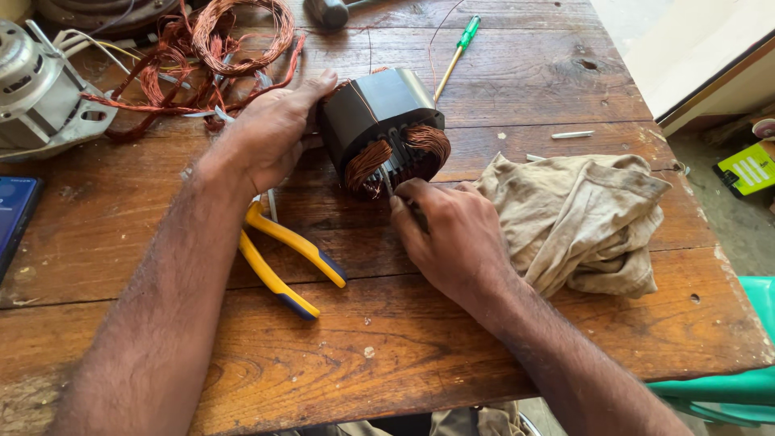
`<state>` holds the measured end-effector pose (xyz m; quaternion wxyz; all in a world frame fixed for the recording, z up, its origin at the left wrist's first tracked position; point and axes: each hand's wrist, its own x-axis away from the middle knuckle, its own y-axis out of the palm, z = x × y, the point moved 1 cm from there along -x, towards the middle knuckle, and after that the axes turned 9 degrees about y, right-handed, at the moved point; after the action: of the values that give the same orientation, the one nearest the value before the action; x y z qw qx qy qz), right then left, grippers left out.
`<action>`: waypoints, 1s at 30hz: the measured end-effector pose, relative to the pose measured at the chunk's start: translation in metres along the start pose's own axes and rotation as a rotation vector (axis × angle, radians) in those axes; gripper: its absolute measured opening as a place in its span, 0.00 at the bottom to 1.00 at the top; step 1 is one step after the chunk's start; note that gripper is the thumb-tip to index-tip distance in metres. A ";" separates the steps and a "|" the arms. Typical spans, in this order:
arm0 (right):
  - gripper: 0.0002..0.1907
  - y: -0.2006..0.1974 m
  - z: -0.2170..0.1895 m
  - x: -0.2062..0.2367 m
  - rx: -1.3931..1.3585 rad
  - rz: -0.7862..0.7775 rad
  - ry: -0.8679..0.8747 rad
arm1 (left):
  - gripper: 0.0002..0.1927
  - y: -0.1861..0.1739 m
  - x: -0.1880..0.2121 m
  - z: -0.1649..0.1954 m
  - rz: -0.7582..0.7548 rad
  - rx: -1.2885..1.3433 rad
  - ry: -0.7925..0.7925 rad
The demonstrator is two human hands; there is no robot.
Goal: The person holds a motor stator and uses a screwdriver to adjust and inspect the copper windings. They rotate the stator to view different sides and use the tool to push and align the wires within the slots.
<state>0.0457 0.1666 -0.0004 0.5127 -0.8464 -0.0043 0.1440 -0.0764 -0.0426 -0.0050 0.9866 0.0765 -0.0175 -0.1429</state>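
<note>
Steadying a dark cylindrical motor stator with copper windings (386, 129) at upper centre of the wooden table (484, 323), left hand (270, 133) grasps its side; right hand (452, 234) pinches a thin metal tool (388, 186) into the coils; gentle, controlled prying seems wise

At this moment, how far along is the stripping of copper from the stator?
Done: a heap of pulled copper wire lies at the table's far left. In hand: the left hand steadies the dark stator; the right hand works a thin tool into it. Left: copper coils remain in the slots.
</note>
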 end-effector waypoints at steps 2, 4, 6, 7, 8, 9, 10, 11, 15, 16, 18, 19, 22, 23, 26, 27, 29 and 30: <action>0.13 0.001 0.001 -0.001 0.002 -0.079 0.058 | 0.23 0.001 0.000 -0.001 -0.013 0.011 0.041; 0.14 0.002 0.001 -0.002 0.005 -0.086 0.057 | 0.24 0.001 0.001 -0.002 -0.006 -0.003 0.025; 0.13 0.002 0.001 -0.002 0.013 -0.025 0.001 | 0.24 0.002 0.001 -0.002 -0.012 -0.008 0.022; 0.13 0.003 0.002 -0.003 0.027 -0.070 0.073 | 0.25 0.003 0.001 -0.002 -0.021 -0.008 0.030; 0.13 0.004 0.003 -0.003 0.040 -0.116 0.144 | 0.25 0.003 0.001 -0.002 -0.028 -0.009 0.037; 0.13 0.004 0.004 -0.003 0.053 -0.164 0.214 | 0.25 0.004 0.001 -0.002 -0.006 -0.039 0.024; 0.12 0.004 0.003 -0.003 0.017 -0.107 0.155 | 0.25 0.005 0.001 -0.002 0.016 -0.067 0.011; 0.12 0.003 0.003 -0.003 -0.019 -0.051 0.097 | 0.25 0.006 0.001 -0.003 0.037 -0.095 -0.002; 0.13 0.002 0.006 -0.001 -0.071 -0.026 0.127 | 0.28 0.008 0.003 -0.001 0.012 -0.143 0.009; 0.12 0.002 0.006 -0.001 -0.079 -0.005 0.082 | 0.27 0.008 0.003 0.000 0.027 -0.156 0.010; 0.10 0.003 0.005 0.000 -0.096 0.036 -0.006 | 0.27 0.008 0.003 0.001 0.044 -0.179 0.012; 0.10 0.004 0.005 0.001 -0.092 0.041 -0.005 | 0.27 0.007 0.003 0.002 0.049 -0.189 0.013; 0.11 0.006 0.005 0.002 -0.082 0.076 -0.016 | 0.30 0.005 0.005 0.003 0.043 -0.251 -0.009; 0.11 0.006 0.004 0.003 -0.080 0.102 -0.031 | 0.33 0.005 0.005 0.003 0.039 -0.277 -0.019; 0.12 0.005 0.002 0.003 -0.056 0.164 -0.108 | 0.30 0.007 0.004 0.004 0.020 -0.225 0.019; 0.12 0.005 0.002 0.004 -0.039 0.176 -0.130 | 0.32 0.009 0.005 0.003 0.009 -0.214 0.028; 0.12 0.003 0.000 0.004 -0.031 0.183 -0.121 | 0.35 0.010 0.003 0.004 -0.014 -0.192 0.055; 0.12 0.003 0.000 0.003 -0.028 0.184 -0.117 | 0.37 0.010 0.003 0.004 -0.006 -0.228 0.044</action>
<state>0.0487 0.1656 -0.0036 0.4842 -0.8404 0.0415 0.2398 -0.0705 -0.0343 0.0009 0.9886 -0.0329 0.0207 -0.1454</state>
